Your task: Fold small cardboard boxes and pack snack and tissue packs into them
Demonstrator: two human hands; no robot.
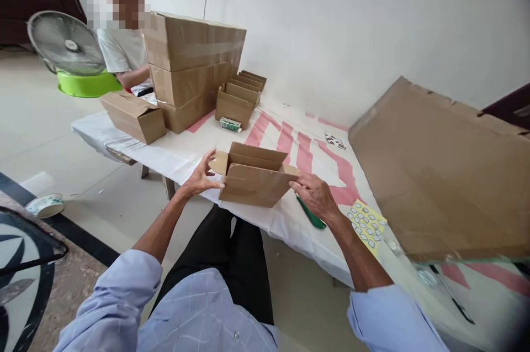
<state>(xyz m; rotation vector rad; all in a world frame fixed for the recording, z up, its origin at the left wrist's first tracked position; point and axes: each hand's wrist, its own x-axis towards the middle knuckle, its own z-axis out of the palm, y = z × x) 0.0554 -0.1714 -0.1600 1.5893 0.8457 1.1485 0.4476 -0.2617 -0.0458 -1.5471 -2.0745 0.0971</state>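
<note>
A small open cardboard box [256, 189] stands near the front edge of the cloth-covered table, its top and side flaps raised. My left hand [202, 176] holds its left end, thumb at the front corner and curved fingers by the side flap. At the right end, my right hand [314, 193] grips the corner by the other side flap, with the thumb in front. Beside and partly beneath that hand lies a green-handled tool [310, 213], its far end hidden. A yellow sheet with pale stickers [367, 224] rests right of my right forearm.
Taped cartons [194, 48] are stacked at the back left, beside a closed box [134, 116]. Behind my box are several open boxes [236, 102] and a small green pack [230, 124]. A large carton [447, 175] occupies the right. Another person [120, 48] sits beyond the stack.
</note>
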